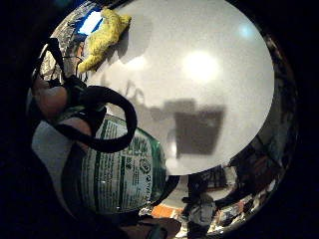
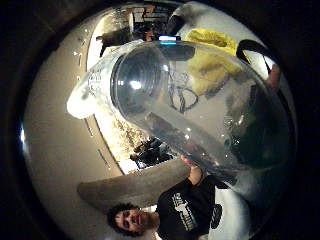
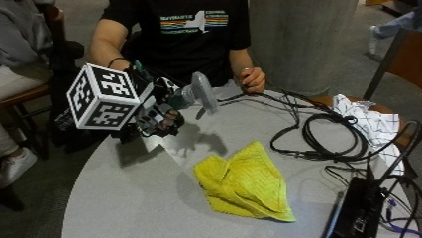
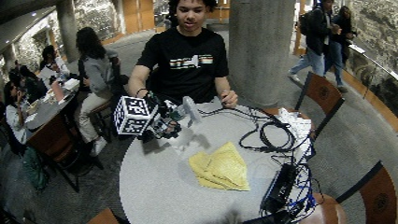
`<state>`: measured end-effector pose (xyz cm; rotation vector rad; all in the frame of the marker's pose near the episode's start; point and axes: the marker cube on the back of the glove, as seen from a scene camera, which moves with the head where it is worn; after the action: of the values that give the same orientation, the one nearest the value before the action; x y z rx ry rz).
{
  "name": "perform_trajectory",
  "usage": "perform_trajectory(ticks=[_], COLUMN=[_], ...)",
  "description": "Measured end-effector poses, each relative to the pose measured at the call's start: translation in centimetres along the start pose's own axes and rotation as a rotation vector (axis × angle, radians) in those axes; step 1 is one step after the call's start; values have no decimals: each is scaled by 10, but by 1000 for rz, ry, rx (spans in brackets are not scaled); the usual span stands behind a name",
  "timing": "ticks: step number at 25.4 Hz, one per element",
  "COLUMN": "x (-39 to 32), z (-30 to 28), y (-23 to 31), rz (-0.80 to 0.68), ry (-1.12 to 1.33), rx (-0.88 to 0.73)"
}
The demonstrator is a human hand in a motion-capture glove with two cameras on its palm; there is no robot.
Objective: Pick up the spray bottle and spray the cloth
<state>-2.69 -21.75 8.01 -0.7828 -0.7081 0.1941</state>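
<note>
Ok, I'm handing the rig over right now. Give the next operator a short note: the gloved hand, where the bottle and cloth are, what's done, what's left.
Right hand: grips the spray bottle, lifted off the table and tipped on its side, its base toward the far side of the table.
Cloth: yellow, crumpled, lying flat on the table in front of the person, apart from the bottle.
Bare left hand: resting at the table edge by the cables, off the task's things.
Done: bottle picked up.
Left: aim the nozzle at the cloth and spray. No spray visible; whether any has landed cannot be told.
</note>
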Motion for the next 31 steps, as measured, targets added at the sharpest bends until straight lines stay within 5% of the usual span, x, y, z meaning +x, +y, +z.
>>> perform_trajectory(ticks=[23, 31], x=[0, -19], z=[8, 15], y=[-15, -8], rz=[140, -117], ry=[48, -89], rx=[-48, 137])
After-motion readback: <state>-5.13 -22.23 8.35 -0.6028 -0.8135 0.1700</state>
